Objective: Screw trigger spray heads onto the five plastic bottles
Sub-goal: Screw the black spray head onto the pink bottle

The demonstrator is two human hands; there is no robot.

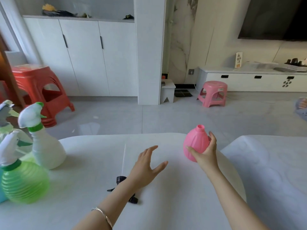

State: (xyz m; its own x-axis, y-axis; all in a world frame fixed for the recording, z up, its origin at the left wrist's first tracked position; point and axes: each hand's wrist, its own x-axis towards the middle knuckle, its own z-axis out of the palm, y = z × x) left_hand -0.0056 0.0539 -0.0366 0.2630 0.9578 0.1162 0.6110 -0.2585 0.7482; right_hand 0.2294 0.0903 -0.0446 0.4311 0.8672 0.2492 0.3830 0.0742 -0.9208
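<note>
My right hand (206, 151) grips a pink plastic bottle (195, 143) from its right side, holding it upright above the white table (93, 213); its neck is bare. My left hand (147, 166) hovers open over the table, fingers spread, holding nothing. Under my left forearm lies a black trigger spray head (122, 180) with its clear dip tube (123, 158) pointing away from me. At the left stand a white bottle (47, 151) and a green bottle (23, 181), each with a white-and-green spray head screwed on.
A further capped bottle (5, 117) shows at the far left edge, and a blue shape (2, 188) beside the green one. A second white surface (274, 171) lies to the right. A red stool (39, 93) and a pink stool (213, 93) stand on the floor beyond.
</note>
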